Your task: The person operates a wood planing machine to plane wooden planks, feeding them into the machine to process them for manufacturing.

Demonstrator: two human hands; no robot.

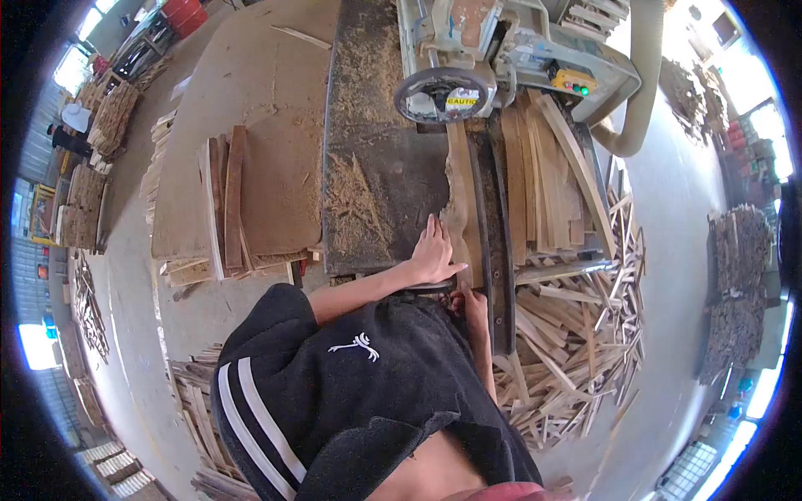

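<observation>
Head view: left hand (434, 250) pressed flat, right hand (473, 307) gripping the plank (461, 196) end, plank lengthwise toward saw (493, 50).

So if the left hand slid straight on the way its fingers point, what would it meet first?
Likely the saw's round guard wheel. The left hand lies flat beside the rough board, fingers pointing along the sawdust-covered table; depth is unclear.
</observation>
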